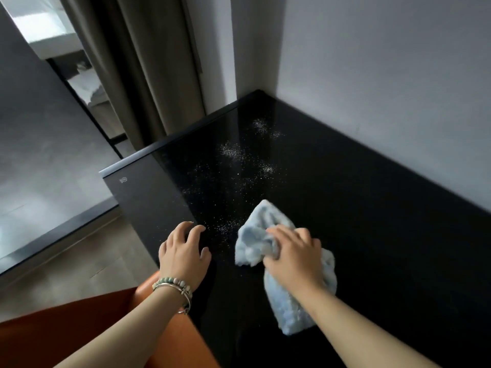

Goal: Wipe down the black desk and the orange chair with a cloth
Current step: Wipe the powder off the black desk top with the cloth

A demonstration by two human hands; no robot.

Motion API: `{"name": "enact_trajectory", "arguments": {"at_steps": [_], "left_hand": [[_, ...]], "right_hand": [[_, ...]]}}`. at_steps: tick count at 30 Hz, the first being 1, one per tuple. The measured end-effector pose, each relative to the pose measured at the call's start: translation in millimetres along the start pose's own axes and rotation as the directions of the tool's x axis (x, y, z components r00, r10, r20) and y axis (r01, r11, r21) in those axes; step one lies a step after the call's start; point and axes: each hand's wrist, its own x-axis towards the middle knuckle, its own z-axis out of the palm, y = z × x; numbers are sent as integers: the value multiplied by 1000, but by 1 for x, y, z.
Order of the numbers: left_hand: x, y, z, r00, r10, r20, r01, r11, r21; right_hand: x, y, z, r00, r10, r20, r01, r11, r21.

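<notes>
orange chair is sitting nearest, behind and left of the grip; smooth, leather-like, with a rounded edge.

left hand, beaded bracelet at the wrist, is resting left of the grip. its fingertips are spreading on the desk's near-left edge and holding nothing.

right hand is gripping the cloth, fingers curling over a bunched fold and pressing it onto the black desk.

cloth is pale blue, fluffy and crumpled. its long axis is running from under the wrist to a peak just beyond the knuckles. desk top is glossy, hard, flat.

white specks are lying beyond and left of the grip, thinning toward the far corner. my judgement: the next stroke is calling for a forward-left push, and the right hand is already carrying the cloth.

pale wall and curtain are standing farthest.
</notes>
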Motion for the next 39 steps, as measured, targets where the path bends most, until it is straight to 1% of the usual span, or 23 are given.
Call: {"name": "enact_trajectory", "arguments": {"at_steps": [3, 5, 7, 10, 12, 13, 14, 16, 17, 18, 19, 21, 22, 24, 26, 27, 28, 31, 33, 34, 36, 38, 39], "left_hand": [[-7, -21, -7, 999, -31, 31, 30, 999, 29], [-14, -35, -8, 995, -62, 76, 59, 997, 42], [-23, -48, -5, 984, -93, 155, 84, 995, 60], [-34, -59, -3, 974, -102, 203, 89, 993, 74], [-38, -61, -4, 980, -90, 180, 83, 995, 47], [-40, -61, -6, 980, -86, 179, 81, 996, 32], [-41, -61, -8, 979, -79, 186, 76, 997, 20], [-44, -62, -11, 979, -54, 198, 55, 998, 1], [-47, -63, -12, 980, -39, 195, 42, 999, -11], [-50, -65, -12, 982, -27, 189, 32, 999, -24], [-53, -67, -13, 982, -24, 186, 31, 999, -36], [-57, -73, -14, 981, -43, 192, 56, 997, -62], [-58, -76, -15, 980, -56, 190, 72, 994, -79], [-60, -81, -16, 983, -74, 170, 95, 989, -117], [-61, -85, -17, 981, -108, 160, 134, 977, -164], [-62, -87, -19, 979, -128, 157, 156, 971, -183], [-62, -90, -21, 979, -143, 146, 170, 966, -196], [-66, -97, -26, 982, -156, 111, 177, 962, -210], [-69, -101, -27, 979, -163, 122, 187, 957, -224], [-70, -102, -27, 977, -168, 133, 196, 953, -232], [-71, -104, -29, 972, -183, 145, 215, 944, -251], [-72, -107, -33, 966, -207, 154, 244, 927, -286], [-72, -108, -35, 963, -216, 160, 257, 916, -308]], "right_hand": [[22, 33, -19, 949, 306, -76, -312, 945, -93], [24, 35, -20, 928, 364, -84, -373, 908, -191], [12, 13, -10, 963, 265, -54, -270, 929, -251], [-22, -30, 16, 1000, 5, 17, -2, 986, -167], [-42, -47, 25, 980, -179, 85, 187, 976, -112], [-44, -45, 23, 972, -211, 104, 222, 968, -116], [-41, -37, 19, 979, -174, 105, 188, 972, -140], [-31, -15, 6, 998, 40, 57, -28, 980, -199], [-27, -7, -1, 987, 158, 12, -152, 966, -210], [-26, -3, -3, 971, 235, -32, -237, 949, -207], [-28, -8, -3, 966, 252, -60, -259, 940, -223], [-37, -36, 6, 981, 185, -54, -192, 953, -236], [-47, -56, 12, 993, 111, -32, -115, 972, -204], [-68, -90, 23, 989, -141, -46, 135, 985, -106], [-79, -107, 29, 935, -356, 12, 356, 932, -76], [-76, -105, 31, 922, -387, 20, 387, 918, -84], [-67, -99, 31, 934, -357, 16, 356, 930, -95], [-35, -65, 26, 999, -36, -7, 35, 987, -157], [-31, -65, 25, 996, 66, -56, -76, 977, -199], [-35, -76, 28, 998, 46, -51, -55, 980, -189], [-56, -110, 36, 993, -122, 5, 121, 983, -135], [-77, -138, 43, 938, -339, 71, 343, 938, -49], [-82, -148, 45, 907, -412, 90, 415, 910, -19]]}}
